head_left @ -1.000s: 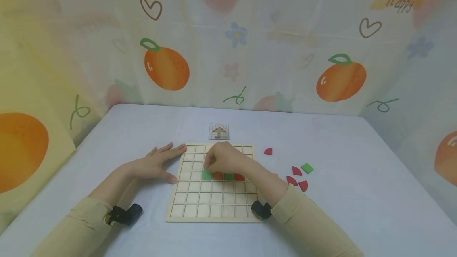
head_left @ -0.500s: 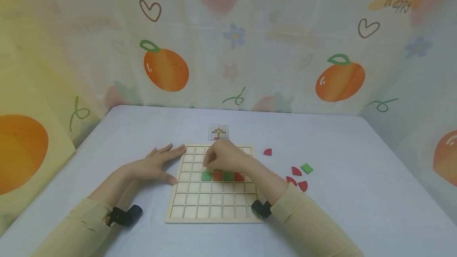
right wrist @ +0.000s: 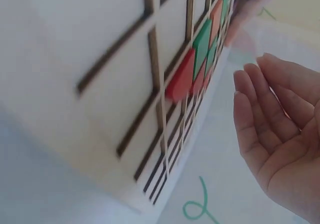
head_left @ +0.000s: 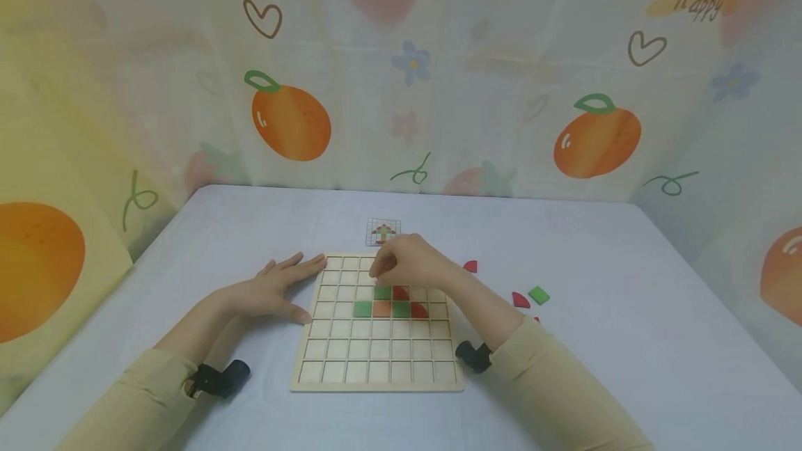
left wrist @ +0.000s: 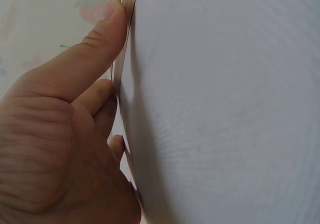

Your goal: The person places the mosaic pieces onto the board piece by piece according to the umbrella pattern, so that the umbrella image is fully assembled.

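Note:
A pale wooden grid board (head_left: 370, 350) lies flat on the table. One row holds a green square (head_left: 362, 309), an orange square (head_left: 381, 309), another green square (head_left: 401, 310) and a red quarter-circle (head_left: 419, 310). Behind them sit a green square (head_left: 383, 292) and a red quarter-circle (head_left: 399, 292). My left hand (head_left: 260, 294) steadies the board's left side, fingers spread and thumb (left wrist: 112, 21) against its edge. My right hand (head_left: 413, 263) hovers over the board's far part with bent fingers; in the right wrist view its fingertips (right wrist: 244, 81) show nothing between them.
A small card (head_left: 383, 231) printed with a coloured grid pattern lies beyond the board. To the right are loose red quarter-circles (head_left: 520, 300) and a green square (head_left: 539, 295). A fruit-print curtain (head_left: 407, 89) hangs behind the table.
My right hand has lifted from the leftmost green square and moved away and slightly right, uncovering the green square and red quarter-circle in the row behind. My left hand stays put.

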The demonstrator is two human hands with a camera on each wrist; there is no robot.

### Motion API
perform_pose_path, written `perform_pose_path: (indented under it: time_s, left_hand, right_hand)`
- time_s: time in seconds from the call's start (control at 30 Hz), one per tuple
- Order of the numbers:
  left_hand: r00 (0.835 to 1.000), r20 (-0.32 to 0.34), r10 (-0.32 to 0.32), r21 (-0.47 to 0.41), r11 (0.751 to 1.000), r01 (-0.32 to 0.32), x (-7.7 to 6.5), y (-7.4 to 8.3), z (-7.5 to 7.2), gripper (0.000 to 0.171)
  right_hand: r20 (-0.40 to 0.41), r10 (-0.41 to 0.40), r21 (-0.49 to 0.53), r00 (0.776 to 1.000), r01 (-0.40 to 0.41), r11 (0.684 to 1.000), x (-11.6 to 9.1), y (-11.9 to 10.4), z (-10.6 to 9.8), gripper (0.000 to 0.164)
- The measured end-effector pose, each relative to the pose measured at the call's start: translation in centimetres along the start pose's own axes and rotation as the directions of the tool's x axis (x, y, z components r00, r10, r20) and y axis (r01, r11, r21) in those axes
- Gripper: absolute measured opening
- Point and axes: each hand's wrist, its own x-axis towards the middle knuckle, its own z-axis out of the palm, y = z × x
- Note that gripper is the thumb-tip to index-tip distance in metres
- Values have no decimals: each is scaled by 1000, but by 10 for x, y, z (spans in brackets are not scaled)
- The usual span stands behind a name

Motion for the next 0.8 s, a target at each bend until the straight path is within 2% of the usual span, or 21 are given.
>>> perform_pose_path:
  time_s: [0.2,0.43,0.63,0.8]
  left_hand:
    - [1000,-3,1,8,1000,-1,-1,0,0,106]
    - [1000,-2,6,3,1000,-6,-2,1,0,106]
    - [1000,-4,6,1,1000,-6,-3,0,0,105]
    - [1000,-5,-2,-4,1000,2,-3,1,1,105]
  right_hand:
    - [-22,47,-2,999,-47,999,-8,11,-15,13]
    - [-72,96,-49,993,-99,994,-14,33,-30,17]
    - [-86,191,-1,978,-192,981,-25,54,-42,18]
    - [-110,237,-16,965,-240,971,-31,74,-49,17]
